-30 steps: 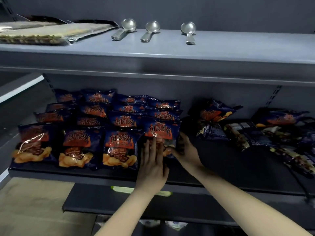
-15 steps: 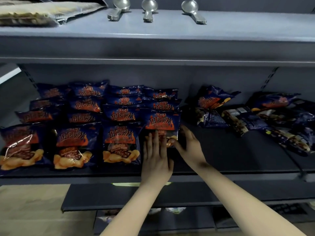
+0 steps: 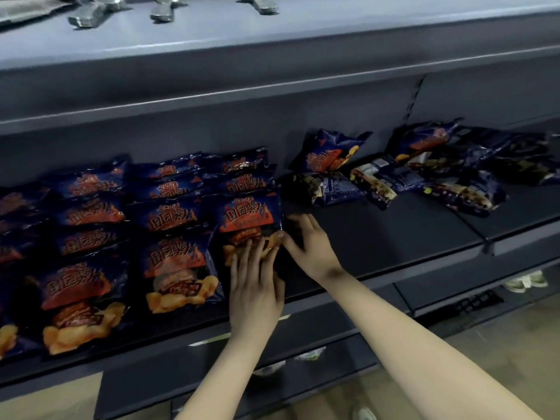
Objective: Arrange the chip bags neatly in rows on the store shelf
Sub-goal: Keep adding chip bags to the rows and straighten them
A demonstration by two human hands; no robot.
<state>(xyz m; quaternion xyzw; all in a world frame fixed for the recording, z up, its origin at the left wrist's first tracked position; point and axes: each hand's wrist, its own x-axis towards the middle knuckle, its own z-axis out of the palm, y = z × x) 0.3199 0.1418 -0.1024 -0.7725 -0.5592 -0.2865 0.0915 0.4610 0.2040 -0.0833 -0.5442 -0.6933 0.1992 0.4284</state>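
Note:
Dark blue chip bags with orange print lie in overlapping rows on the left half of the dark store shelf (image 3: 378, 237). My left hand (image 3: 254, 286) lies flat, fingers straight, on the lower part of the front chip bag (image 3: 248, 219) of the rightmost row. My right hand (image 3: 309, 247) rests beside that bag's right edge, its fingers spread and its thumb touching the edge. A loose pile of chip bags (image 3: 430, 171) lies jumbled on the right half of the shelf, some face down. One tilted bag (image 3: 327, 153) leans against the back wall.
The upper shelf (image 3: 272, 50) overhangs the chip shelf and carries three metal spoons (image 3: 163, 10) and a flat clear package at the far left. A lower shelf and the brown floor show below. Bare shelf surface lies between the rows and the pile.
The view has tilted and shifted left and closer. Both hands stay on and beside the same front bag; the right hand's fingers have spread a little along its edge.

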